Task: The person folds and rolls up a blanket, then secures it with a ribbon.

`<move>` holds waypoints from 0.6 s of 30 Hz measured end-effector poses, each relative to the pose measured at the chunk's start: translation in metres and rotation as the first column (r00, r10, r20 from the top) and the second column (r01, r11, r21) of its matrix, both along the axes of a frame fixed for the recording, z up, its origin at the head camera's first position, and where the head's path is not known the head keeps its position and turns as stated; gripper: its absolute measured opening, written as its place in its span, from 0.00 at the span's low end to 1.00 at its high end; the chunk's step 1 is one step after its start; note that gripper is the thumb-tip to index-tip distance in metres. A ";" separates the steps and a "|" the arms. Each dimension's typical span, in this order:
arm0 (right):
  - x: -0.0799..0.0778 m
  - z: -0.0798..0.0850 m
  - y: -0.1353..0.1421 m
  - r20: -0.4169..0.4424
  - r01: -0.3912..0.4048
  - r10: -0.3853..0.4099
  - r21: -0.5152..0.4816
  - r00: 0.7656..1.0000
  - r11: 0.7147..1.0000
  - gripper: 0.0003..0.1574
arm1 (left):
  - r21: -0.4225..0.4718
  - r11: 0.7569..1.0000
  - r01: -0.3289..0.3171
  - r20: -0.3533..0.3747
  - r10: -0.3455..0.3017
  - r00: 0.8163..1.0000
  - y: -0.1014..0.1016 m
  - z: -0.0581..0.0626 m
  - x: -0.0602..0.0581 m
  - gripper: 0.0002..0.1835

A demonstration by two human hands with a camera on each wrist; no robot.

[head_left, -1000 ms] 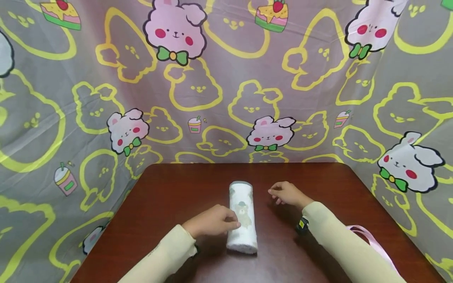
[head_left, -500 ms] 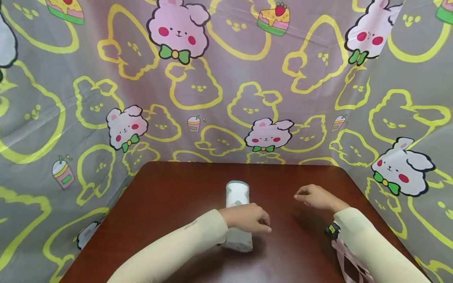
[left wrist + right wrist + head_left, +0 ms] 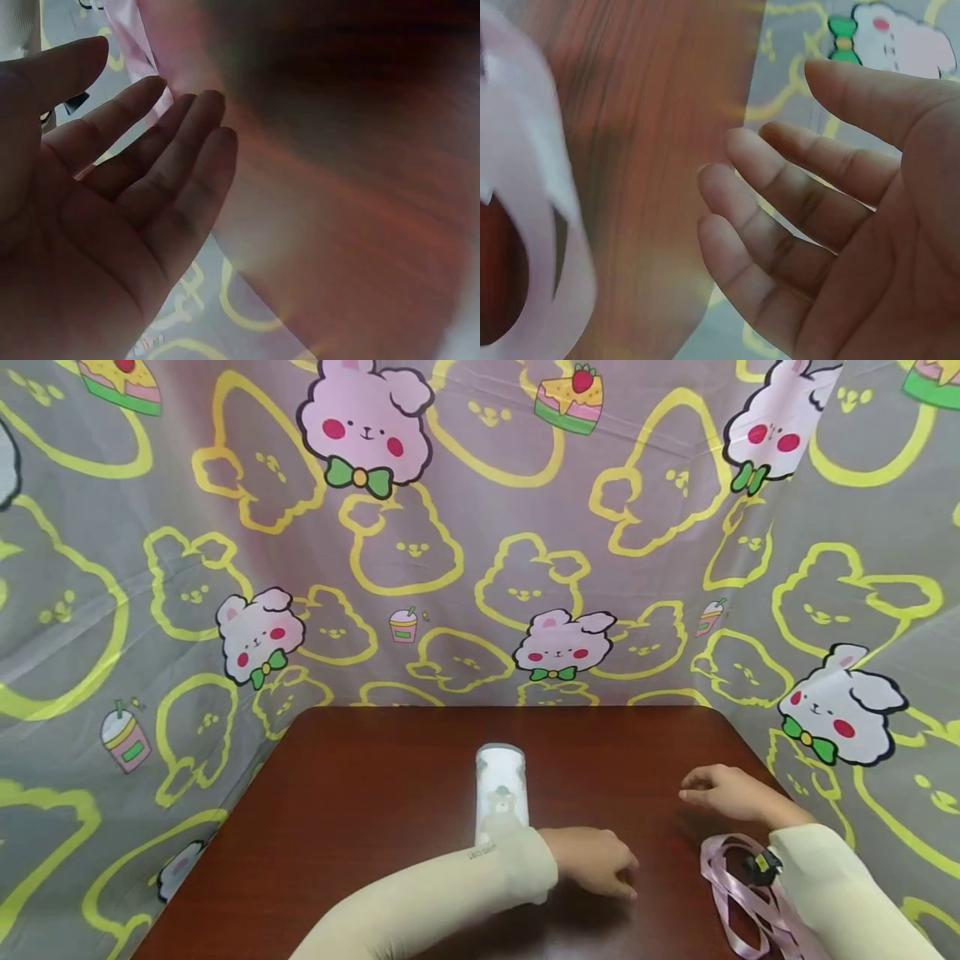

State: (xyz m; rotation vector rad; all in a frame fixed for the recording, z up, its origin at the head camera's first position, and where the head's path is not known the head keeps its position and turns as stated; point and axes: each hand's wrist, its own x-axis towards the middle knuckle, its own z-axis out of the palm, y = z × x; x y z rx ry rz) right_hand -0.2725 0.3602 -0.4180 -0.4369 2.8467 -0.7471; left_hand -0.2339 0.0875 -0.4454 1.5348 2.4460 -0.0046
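While my left sleeve [image 3: 427,897] hides the near part of the white bear-printed roll [image 3: 501,777], the head view shows that roll at the middle of the brown table [image 3: 360,802]. My left hand [image 3: 597,862] hovers to its right, fingers bent and holding nothing. Farther right, my right hand [image 3: 738,795] hangs with loosely curled fingers and nothing in them, and a looped pink ribbon [image 3: 718,883] lies nearer me, beside a small black device [image 3: 763,867] at my right cuff. I can't tell whether the left sleeve touches the roll; if it sags, it could nudge or drag it. The device might also snag a ribbon loop should that arm draw back. From the left wrist, a dim view, my palm faces the camera, fingers gently bent and a little parted, grasping nothing, with ribbon beyond them; closing too early would probably catch only air. From the right wrist, my thumb stands well apart from softly curved fingers, nothing between them, and blurred ribbon loops lie to their left; pinching a single strand could, I judge, pull the loops into a tangle.
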 end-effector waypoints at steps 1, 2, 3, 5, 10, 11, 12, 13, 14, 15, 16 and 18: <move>0.003 -0.003 0.006 0.007 0.025 -0.024 -0.012 1.000 1.000 0.20 | -0.012 1.000 0.009 0.001 -0.009 1.000 0.008 -0.003 0.002 0.11; 0.006 -0.005 0.011 0.014 0.042 -0.042 -0.022 0.999 0.999 0.21 | -0.028 0.999 0.015 -0.002 -0.015 1.000 0.016 -0.005 0.004 0.11; 0.008 -0.007 0.016 0.016 0.056 -0.056 -0.031 0.998 0.998 0.21 | -0.042 0.999 0.025 -0.013 -0.026 1.000 0.024 -0.008 0.007 0.12; 0.012 -0.011 0.024 0.030 0.078 -0.077 -0.056 0.997 0.995 0.23 | -0.063 0.998 0.031 -0.043 -0.034 0.998 0.038 -0.012 0.012 0.16; 0.017 -0.021 0.039 0.053 0.101 -0.097 -0.080 0.994 0.992 0.31 | -0.101 0.995 -0.019 -0.083 0.011 0.997 0.064 -0.024 0.022 0.30; 0.019 -0.022 0.041 0.061 0.106 -0.101 -0.087 0.993 0.991 0.32 | -0.113 0.993 -0.024 -0.092 0.014 0.996 0.068 -0.026 0.023 0.33; 0.020 -0.023 0.044 0.072 0.114 -0.108 -0.092 0.992 0.989 0.33 | -0.135 0.990 -0.029 -0.096 0.016 0.995 0.073 -0.028 0.025 0.36; 0.022 -0.025 0.046 0.086 0.127 -0.118 -0.098 0.989 0.987 0.34 | -0.157 0.987 -0.028 -0.101 0.012 0.995 0.077 -0.030 0.026 0.38; 0.024 -0.027 0.049 0.097 0.140 -0.130 -0.102 0.987 0.985 0.35 | -0.181 0.983 -0.029 -0.119 0.008 0.993 0.081 -0.032 0.027 0.40; 0.026 -0.029 0.051 0.105 0.147 -0.137 -0.101 0.985 0.984 0.36 | -0.200 0.979 -0.031 -0.131 0.004 0.991 0.085 -0.034 0.028 0.41; 0.029 -0.032 0.053 0.111 0.154 -0.143 -0.098 0.983 0.983 0.37 | -0.221 0.975 -0.036 -0.146 0.004 0.989 0.088 -0.035 0.030 0.42; 0.033 -0.038 0.056 0.119 0.170 -0.160 -0.087 0.980 0.982 0.41 | -0.250 0.966 -0.062 -0.172 0.019 0.985 0.093 -0.038 0.032 0.43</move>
